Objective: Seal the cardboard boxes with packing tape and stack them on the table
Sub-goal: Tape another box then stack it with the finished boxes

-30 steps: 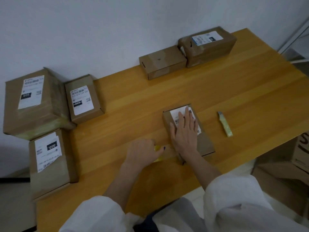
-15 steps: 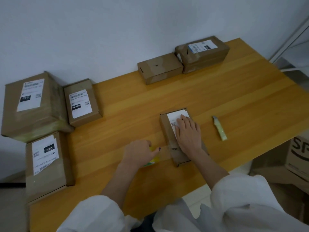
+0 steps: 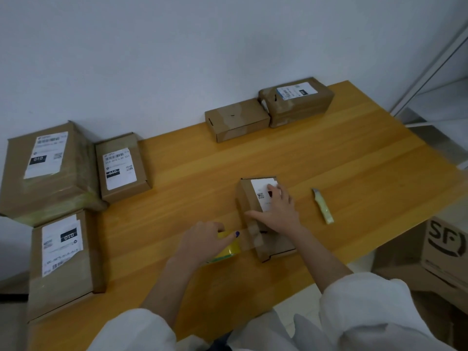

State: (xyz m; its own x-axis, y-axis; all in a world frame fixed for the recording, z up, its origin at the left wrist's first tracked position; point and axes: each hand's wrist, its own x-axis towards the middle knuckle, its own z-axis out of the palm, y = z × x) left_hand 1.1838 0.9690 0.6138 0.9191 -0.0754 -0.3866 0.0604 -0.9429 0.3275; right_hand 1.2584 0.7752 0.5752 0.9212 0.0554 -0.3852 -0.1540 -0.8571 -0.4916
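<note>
Small brown white-labelled cardboard box (image 3: 247,198) sits centre of the wooden table (image 3: 342,160), long axis pointing away from the person. Right hand (image 3: 277,212) lies flat on top, fingers spread. Left hand (image 3: 202,240) grips the yellow tape roll (image 3: 230,249) just left of the box's near end; the strip (image 3: 249,233) crosses widthwise.

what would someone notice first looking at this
Both hands meet at the near middle of the table: the right hand lies flat on a small cardboard box while the left hand grips a yellow tape roll beside it, tape stretched onto the box's side. Three labelled boxes crowd the table's left end, and a cutter lies right of the small box.
</note>
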